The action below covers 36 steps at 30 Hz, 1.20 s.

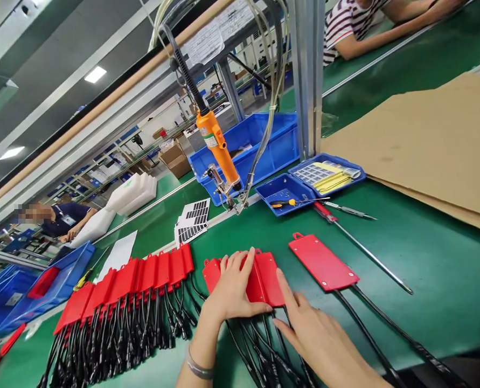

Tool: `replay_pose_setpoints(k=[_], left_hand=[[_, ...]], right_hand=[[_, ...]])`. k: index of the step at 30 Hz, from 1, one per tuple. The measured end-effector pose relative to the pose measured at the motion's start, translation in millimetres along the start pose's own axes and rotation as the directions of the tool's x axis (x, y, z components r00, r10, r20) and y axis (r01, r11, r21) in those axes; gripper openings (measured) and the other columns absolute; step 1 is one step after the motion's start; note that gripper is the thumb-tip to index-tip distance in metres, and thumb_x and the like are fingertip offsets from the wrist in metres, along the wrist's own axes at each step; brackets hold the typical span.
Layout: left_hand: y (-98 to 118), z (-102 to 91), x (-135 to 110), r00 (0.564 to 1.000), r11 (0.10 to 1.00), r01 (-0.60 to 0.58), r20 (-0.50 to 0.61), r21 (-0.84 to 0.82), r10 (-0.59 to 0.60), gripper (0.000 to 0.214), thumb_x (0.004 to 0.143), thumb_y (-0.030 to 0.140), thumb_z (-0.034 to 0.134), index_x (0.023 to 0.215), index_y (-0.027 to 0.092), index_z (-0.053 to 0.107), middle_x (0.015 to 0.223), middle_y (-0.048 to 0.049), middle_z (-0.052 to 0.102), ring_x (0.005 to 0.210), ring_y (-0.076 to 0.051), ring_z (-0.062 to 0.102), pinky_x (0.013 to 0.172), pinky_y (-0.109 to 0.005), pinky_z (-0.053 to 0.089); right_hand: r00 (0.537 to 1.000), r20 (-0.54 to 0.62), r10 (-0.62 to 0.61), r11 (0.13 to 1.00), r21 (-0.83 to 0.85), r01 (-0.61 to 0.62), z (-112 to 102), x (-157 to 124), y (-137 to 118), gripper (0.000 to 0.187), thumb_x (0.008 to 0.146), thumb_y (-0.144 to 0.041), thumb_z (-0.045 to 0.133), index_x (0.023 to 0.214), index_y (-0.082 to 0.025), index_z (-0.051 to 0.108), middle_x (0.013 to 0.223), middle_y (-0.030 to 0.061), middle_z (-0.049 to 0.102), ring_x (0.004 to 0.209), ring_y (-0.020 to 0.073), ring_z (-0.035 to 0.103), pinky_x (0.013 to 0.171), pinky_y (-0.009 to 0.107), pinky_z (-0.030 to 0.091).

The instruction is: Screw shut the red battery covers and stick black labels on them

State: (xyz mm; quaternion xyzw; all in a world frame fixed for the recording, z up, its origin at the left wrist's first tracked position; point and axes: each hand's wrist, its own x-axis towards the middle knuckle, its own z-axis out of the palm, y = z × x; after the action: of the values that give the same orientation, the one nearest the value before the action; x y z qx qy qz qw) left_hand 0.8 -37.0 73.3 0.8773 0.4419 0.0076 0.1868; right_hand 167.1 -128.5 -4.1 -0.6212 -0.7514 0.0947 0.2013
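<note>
Nearest: black cables trail from the red cases under both hands; keeping them untwisted should prevent tugging. Right hand: thumb and index wide apart, index along the right edge of the rightmost case. Left hand: spread wide over the small group of red cases, thumb by their near edge; cannot tell how firmly it presses. The group lies mid-table on the green surface, cases side by side and overlapping. Judgement: light, even side pressure against a steady left palm should square the edges; pushing hard might make one ride up. To the right, apart, a single red case. Farther: long screwdriver, then small blue tray.
</note>
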Motion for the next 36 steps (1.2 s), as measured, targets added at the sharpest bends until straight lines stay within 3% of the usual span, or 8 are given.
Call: replay_pose_setpoints(k=[3, 8, 13, 15, 18, 24, 29, 36], left_hand=[[-10, 0.0, 1, 1.000, 1.000, 0.018, 0.005, 0.002, -0.018, 0.124, 0.066, 0.059, 0.079, 0.157, 0.024, 0.003, 0.160, -0.0143, 0.025, 0.146, -0.037, 0.019, 0.117, -0.063, 0.010], [-4, 1.8, 7, 0.997, 0.994, 0.079, -0.001, 0.071, -0.079, 0.115, 0.066, 0.057, 0.077, 0.157, 0.023, 0.015, 0.158, -0.0135, 0.030, 0.144, -0.039, 0.022, 0.116, -0.063, 0.011], [14, 8.5, 4, 0.981, 0.973, 0.170, -0.123, 0.155, -0.151, 0.105, 0.066, 0.048, 0.076, 0.154, 0.020, 0.026, 0.152, -0.0154, 0.037, 0.140, -0.042, 0.026, 0.116, -0.063, 0.012], [17, 9.6, 2, 0.977, 0.977, 0.161, -0.160, 0.142, -0.138, 0.107, 0.065, 0.050, 0.077, 0.154, 0.020, 0.026, 0.149, -0.0152, 0.041, 0.136, -0.041, 0.031, 0.114, -0.062, 0.018], [18, 10.2, 1, 0.974, 0.983, 0.146, -0.189, 0.107, -0.125, 0.109, 0.064, 0.059, 0.077, 0.153, 0.020, 0.027, 0.143, -0.0152, 0.045, 0.130, -0.039, 0.038, 0.111, -0.060, 0.027], [24, 14.2, 5, 0.977, 0.965, 0.194, -0.123, 0.178, -0.173, 0.100, 0.070, 0.060, 0.074, 0.150, 0.018, 0.033, 0.141, -0.0182, 0.042, 0.138, -0.044, 0.028, 0.112, -0.068, 0.018], [33, 15.1, 17, 0.980, 0.967, 0.183, -0.104, 0.175, -0.167, 0.106, 0.063, 0.061, 0.081, 0.147, 0.013, 0.039, 0.132, -0.0192, 0.044, 0.125, -0.041, 0.040, 0.105, -0.060, 0.036], [59, 20.0, 39, 0.978, 0.970, 0.164, -0.156, 0.178, -0.137, 0.105, 0.058, 0.066, 0.082, 0.145, 0.018, 0.045, 0.136, -0.0191, 0.042, 0.125, -0.042, 0.037, 0.102, -0.060, 0.038]], right_hand=[[0.992, -0.125, -0.012, 0.982, 0.187, 0.036, -2, 2, -1, 0.066, 0.090, -0.014, 0.033, 0.154, -0.011, 0.019, 0.088, 0.0096, 0.065, 0.047, 0.0199, 0.061, 0.040, 0.030, 0.044], [0.952, -0.281, 0.124, 0.865, 0.500, 0.035, -37, 16, 24, 0.044, 0.095, -0.028, 0.037, 0.133, -0.014, 0.055, 0.083, 0.0078, 0.066, 0.065, 0.0197, 0.066, 0.058, 0.030, 0.054], [0.971, -0.025, 0.236, 0.653, 0.744, -0.139, -37, 16, 35, 0.052, 0.098, -0.040, 0.036, 0.138, -0.009, 0.049, 0.067, 0.0017, 0.063, 0.044, 0.0159, 0.057, 0.043, 0.028, 0.051], [0.977, -0.093, 0.193, 0.760, 0.643, -0.089, -32, 8, 34, 0.052, 0.100, -0.039, 0.031, 0.137, -0.007, 0.048, 0.075, 0.0060, 0.067, 0.052, 0.0184, 0.063, 0.046, 0.030, 0.053], [0.953, -0.300, -0.035, 0.964, 0.241, 0.112, -40, -5, 36, 0.043, 0.101, -0.034, 0.033, 0.117, -0.011, 0.065, 0.098, 0.0144, 0.068, 0.083, 0.0254, 0.069, 0.064, 0.036, 0.059], [0.924, -0.340, -0.173, 0.980, -0.154, 0.127, -61, 10, 73, 0.040, 0.097, -0.028, 0.040, 0.126, -0.014, 0.065, 0.117, 0.0233, 0.054, 0.103, 0.0388, 0.056, 0.072, 0.049, 0.055], [0.952, -0.212, -0.221, 0.966, -0.178, 0.185, -46, 30, 108, 0.039, 0.092, -0.024, 0.048, 0.126, -0.017, 0.065, 0.128, 0.0255, 0.045, 0.088, 0.0298, 0.055, 0.067, 0.041, 0.054], [0.946, -0.203, -0.252, 0.965, -0.130, 0.229, -54, 42, 132, 0.054, 0.102, -0.039, 0.022, 0.119, -0.018, 0.069, 0.130, 0.0227, 0.045, 0.094, 0.0315, 0.055, 0.074, 0.045, 0.052]])
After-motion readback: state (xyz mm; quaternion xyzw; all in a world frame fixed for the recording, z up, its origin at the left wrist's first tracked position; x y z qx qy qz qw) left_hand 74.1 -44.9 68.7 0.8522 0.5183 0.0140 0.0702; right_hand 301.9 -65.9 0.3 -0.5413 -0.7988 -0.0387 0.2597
